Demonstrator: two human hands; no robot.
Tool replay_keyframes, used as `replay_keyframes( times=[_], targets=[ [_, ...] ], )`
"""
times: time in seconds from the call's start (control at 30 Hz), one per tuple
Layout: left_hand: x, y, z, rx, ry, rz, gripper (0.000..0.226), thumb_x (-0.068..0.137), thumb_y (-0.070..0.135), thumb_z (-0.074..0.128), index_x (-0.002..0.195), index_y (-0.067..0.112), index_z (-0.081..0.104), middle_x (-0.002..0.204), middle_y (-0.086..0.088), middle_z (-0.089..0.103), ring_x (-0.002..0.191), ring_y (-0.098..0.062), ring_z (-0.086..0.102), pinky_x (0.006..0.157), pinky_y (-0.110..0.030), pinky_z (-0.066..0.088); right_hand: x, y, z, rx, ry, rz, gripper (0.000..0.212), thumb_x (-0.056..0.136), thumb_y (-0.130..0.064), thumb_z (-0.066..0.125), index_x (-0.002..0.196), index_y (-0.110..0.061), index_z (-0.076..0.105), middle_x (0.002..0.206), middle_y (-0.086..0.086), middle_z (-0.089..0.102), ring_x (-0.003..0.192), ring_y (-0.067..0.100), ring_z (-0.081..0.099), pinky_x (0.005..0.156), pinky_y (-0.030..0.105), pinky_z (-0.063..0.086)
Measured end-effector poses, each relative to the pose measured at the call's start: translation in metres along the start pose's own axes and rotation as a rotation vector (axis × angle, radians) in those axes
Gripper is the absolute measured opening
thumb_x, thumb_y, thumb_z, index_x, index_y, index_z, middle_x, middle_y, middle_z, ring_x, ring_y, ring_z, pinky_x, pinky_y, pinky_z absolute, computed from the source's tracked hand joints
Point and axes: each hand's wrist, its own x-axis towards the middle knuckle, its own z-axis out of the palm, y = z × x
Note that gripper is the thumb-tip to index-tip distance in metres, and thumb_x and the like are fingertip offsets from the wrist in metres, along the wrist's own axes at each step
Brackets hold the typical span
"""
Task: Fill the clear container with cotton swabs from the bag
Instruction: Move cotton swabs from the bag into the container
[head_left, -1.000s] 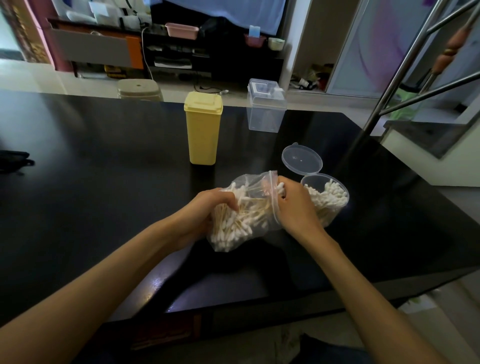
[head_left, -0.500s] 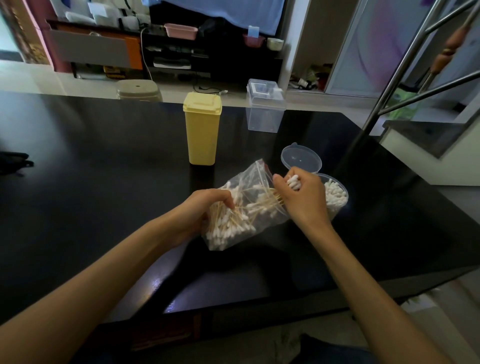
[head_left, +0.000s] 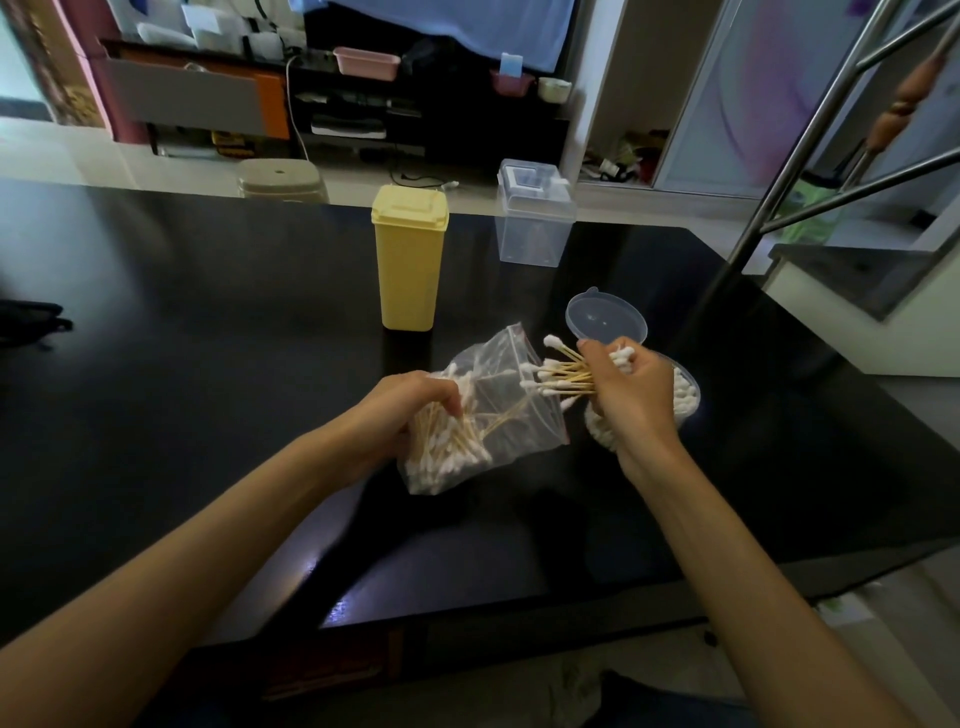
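A: Status?

B: Right hand (head_left: 631, 395) is now clear of the bag (head_left: 488, 410) mouth with a bunch of cotton swabs (head_left: 563, 375) pinched in its fingers (head_left: 597, 358). A second ago those fingers were still at the bag opening; half a second ago the bunch was only partly out. Now the sticks fan out leftward from the fist, tips just past the bag's open end.

A: Left?

B: Left hand (head_left: 410, 410) grips the lower end of the bag against the surface (head_left: 208, 364), fingers curled over the swabs that remain inside. Bag has slackened and tipped, mouth facing right toward the container.

A: Container?

B: Clear container (head_left: 688, 397) sits just right of the bag, toward the right edge of the surface, mostly hidden behind the right hand. Hinged lid (head_left: 605, 317) is flipped open on the far side. Already packed with swabs as far as I can see, looks well filled.

A: So what's left?

B: My read: the transfer is mid-cycle, bunch extracted and right above the container, next is dropping it in. Bag still holds a fair pile at the bottom, so more pulls are likely if room allows. Risk is loose swabs splaying and missing the rim.

A: Other stuff?

B: Yellow lidded box (head_left: 410, 260) and a clear square box (head_left: 532, 221) near the far edge, both untouched.
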Motion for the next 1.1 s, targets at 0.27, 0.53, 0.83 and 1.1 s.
replay_keyframes(
  times=[0.27,0.53,0.83,1.1],
  targets=[
    [0.005,0.004,-0.021,0.367,0.25,0.088,0.028,0.065,0.036,0.07,0.087,0.026,0.056,0.09,0.003,0.061,0.085,-0.013,0.06,0.078,-0.032,0.051,0.006,0.001,-0.007,-0.029,0.205,-0.108,0.028,0.088,-0.019,0.061,0.063,-0.015,0.049,0.058,-0.005,0.048,0.052,0.001,0.045,0.059,0.02,0.041],
    [-0.007,0.035,0.01,0.513,0.485,0.501,0.057,0.082,0.072,0.042,0.121,0.032,0.051,0.121,0.006,0.057,0.111,-0.013,0.055,0.097,-0.044,0.046,0.014,-0.004,-0.012,-0.039,0.168,-0.186,0.031,0.09,-0.015,0.059,0.062,-0.016,0.046,0.057,-0.004,0.046,0.049,0.0,0.045,0.054,0.013,0.039],
    [0.023,0.087,0.129,0.455,-0.03,0.092,0.095,0.085,0.072,0.0,0.12,0.003,0.055,0.078,-0.012,0.066,0.055,-0.014,0.057,0.055,-0.027,0.042,0.019,-0.01,-0.045,-0.188,0.267,-0.423,0.03,0.089,-0.017,0.059,0.064,-0.006,0.048,0.055,-0.002,0.047,0.049,0.001,0.046,0.046,0.011,0.035],
    [0.039,0.078,0.171,0.247,-0.018,0.072,0.061,0.101,0.047,0.012,0.123,0.005,0.05,0.071,-0.008,0.054,0.057,-0.012,0.041,0.058,-0.027,0.04,0.026,-0.006,-0.064,-0.135,0.28,-0.386,0.03,0.095,-0.025,0.053,0.067,-0.016,0.045,0.059,-0.005,0.048,0.05,-0.008,0.049,0.049,0.005,0.04]
  ],
)
